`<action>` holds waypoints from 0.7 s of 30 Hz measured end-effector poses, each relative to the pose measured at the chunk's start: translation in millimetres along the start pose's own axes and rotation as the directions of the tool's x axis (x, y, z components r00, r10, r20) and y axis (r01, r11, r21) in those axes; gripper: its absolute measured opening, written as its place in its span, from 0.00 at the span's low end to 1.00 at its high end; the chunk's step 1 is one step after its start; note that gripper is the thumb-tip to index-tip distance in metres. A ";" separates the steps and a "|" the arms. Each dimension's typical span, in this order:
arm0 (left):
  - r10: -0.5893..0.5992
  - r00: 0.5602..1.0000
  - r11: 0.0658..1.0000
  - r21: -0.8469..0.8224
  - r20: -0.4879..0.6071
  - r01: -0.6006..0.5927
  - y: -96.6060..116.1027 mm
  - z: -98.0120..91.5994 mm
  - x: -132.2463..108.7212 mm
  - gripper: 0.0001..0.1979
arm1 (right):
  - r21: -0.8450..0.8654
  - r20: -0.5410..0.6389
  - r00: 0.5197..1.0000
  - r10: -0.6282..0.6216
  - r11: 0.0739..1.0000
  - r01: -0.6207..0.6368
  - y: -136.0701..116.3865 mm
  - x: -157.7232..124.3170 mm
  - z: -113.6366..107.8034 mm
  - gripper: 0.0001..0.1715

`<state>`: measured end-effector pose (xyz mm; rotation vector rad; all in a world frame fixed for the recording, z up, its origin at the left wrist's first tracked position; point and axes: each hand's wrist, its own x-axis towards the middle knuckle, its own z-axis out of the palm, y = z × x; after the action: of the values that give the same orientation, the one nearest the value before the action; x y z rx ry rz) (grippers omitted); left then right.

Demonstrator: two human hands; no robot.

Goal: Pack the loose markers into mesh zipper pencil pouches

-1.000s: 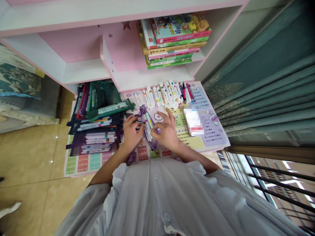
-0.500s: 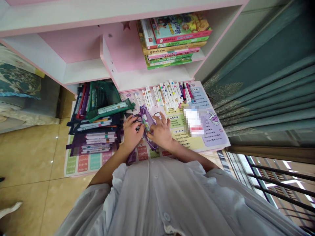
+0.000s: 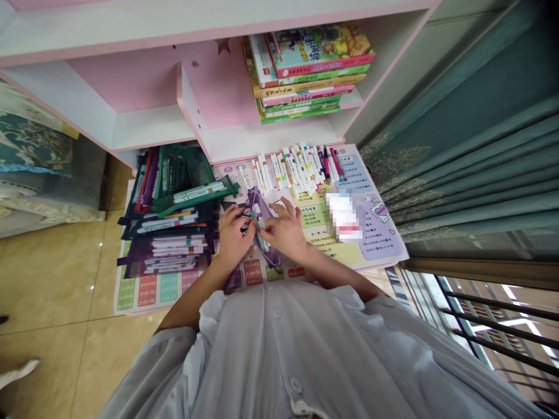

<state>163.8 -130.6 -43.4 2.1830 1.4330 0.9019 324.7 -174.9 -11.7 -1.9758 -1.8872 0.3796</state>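
Note:
A narrow purple mesh pouch (image 3: 272, 257) lies on the table in front of me, its mouth spread between my hands. White marker pens (image 3: 256, 210) with coloured bands show inside it. My left hand (image 3: 236, 235) grips the pouch's left edge between thumb and fingers. From the other side, my right hand (image 3: 288, 234) has its thumb and forefinger closed at the right edge, against the pens, while its other fingers stay raised. The fingertips hide part of the pouch. Beyond it lie several loose marker pens (image 3: 299, 166) in a row.
Filled mesh pouches, including a green pouch (image 3: 192, 196) and a purple pouch (image 3: 166, 262), are piled on the left. A pixelated white item (image 3: 345, 215) lies on the right of the printed table mat (image 3: 379, 233). Books (image 3: 310, 75) stand stacked on the shelf (image 3: 271, 137).
My right thumb and forefinger have shifted slightly over the pouch, and the pens in it lie more in line with its length. My left hand has barely moved.

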 end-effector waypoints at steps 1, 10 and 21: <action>-0.002 1.000 1.000 -0.004 0.001 0.002 0.0 -0.1 0.0 0.08 | 0.026 -0.051 0.999 0.002 1.000 0.000 2.8 3.9 -2.1 0.15; -0.013 1.000 1.000 -0.022 -0.025 0.013 -1.4 2.1 -0.7 0.08 | -0.068 -0.285 0.947 0.147 0.983 -0.173 42.4 87.3 0.5 0.12; -0.025 1.000 1.000 -0.011 0.002 0.025 -0.1 -0.3 -0.8 0.08 | -0.235 -0.048 0.966 0.254 0.937 -0.258 44.6 135.1 20.9 0.18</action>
<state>163.3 -131.3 -43.5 2.1524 1.4473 0.8971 363.4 -39.6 -41.5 -2.3882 -1.7364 0.2106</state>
